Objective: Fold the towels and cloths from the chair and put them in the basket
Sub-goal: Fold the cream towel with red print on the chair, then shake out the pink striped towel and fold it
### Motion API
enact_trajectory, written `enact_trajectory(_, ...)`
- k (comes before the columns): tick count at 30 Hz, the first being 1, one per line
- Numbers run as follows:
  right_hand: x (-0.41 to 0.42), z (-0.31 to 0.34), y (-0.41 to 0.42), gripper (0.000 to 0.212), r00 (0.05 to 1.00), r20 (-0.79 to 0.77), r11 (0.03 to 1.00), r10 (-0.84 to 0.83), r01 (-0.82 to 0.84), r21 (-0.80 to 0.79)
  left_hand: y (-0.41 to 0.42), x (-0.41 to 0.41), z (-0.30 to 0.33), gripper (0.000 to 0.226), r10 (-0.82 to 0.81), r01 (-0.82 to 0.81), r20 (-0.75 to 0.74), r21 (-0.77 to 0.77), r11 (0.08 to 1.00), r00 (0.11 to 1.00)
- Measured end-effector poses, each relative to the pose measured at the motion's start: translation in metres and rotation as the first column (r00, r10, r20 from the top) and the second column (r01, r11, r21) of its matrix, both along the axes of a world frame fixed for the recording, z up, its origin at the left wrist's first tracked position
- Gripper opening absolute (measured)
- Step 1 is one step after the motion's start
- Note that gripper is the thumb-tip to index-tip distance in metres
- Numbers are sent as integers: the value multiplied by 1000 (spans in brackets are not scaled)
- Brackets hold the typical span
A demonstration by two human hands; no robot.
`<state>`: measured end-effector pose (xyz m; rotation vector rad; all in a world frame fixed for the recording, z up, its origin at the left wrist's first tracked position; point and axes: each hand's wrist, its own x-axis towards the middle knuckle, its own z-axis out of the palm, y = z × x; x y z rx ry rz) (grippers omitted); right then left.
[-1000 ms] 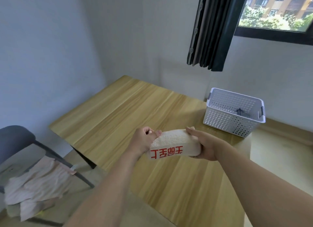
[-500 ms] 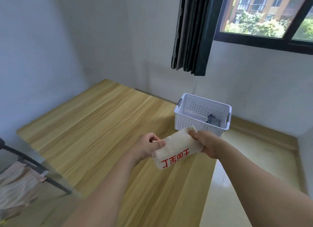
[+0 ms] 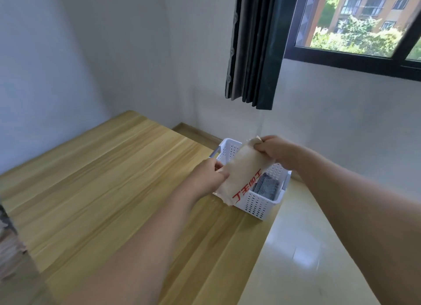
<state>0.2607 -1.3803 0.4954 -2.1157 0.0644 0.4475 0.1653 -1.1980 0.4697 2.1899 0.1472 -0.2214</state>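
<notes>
A folded white towel (image 3: 245, 172) with red printed characters hangs tilted over the white perforated basket (image 3: 257, 205) at the table's far right corner. My left hand (image 3: 210, 179) grips the towel's near left end. My right hand (image 3: 272, 148) pinches its far upper end, above the basket's back rim. A dark grey folded cloth (image 3: 266, 187) lies inside the basket, partly hidden by the towel. The chair and its cloths are only a blurred strip at the left edge.
The wooden table (image 3: 102, 191) stretches left and toward me, its right edge dropping to a pale tiled floor (image 3: 303, 247). White walls close the corner, with a dark curtain (image 3: 252, 47) and a window (image 3: 360, 20) above the basket.
Both hands carried the folded towel forward and right, from above the table's middle to over the basket. The towel turned from level to steeply tilted. The view swung right, off the chair.
</notes>
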Motion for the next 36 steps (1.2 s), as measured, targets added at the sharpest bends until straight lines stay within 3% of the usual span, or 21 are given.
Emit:
enact_trajectory(6, 95, -34, -8, 23, 988, 142, 991, 58, -39, -129, -42, 98, -20, 23, 36, -17, -74, 236, 972, 997)
enact_trajectory(11, 159, -91, -7, 25, 923, 214, 891, 319, -214, -401, -56, 178, -84, 16, 87, 7, -253, 347, 938, 963)
enact_trajectory(16, 183, -176, -1, 26, 870, 19, 739, 493, -407, -538, -68, 211, -153, 25, 74, 155, -492, 408, 900, 867)
enact_trajectory(20, 195, -215, -8, 30, 866, -124, 687, 484, -465, -559, -82, 224, -190, 31, 78, 213, -583, 414, 885, 809)
enact_trajectory(28, 203, -267, -5, 33, 853, -220, 644, 472, -505, -575, -88, 242, -244, 43, 101, 304, -736, 396, 866, 669)
enact_trajectory(33, 209, -267, -2, 37, 867, -263, 651, 423, -493, -577, -88, 245, -241, 36, 113, 335, -750, 418, 844, 652)
enact_trajectory(36, 202, -245, -12, 32, 872, -178, 690, 456, -473, -547, -90, 239, -217, 35, 99, 322, -708, 437, 840, 700)
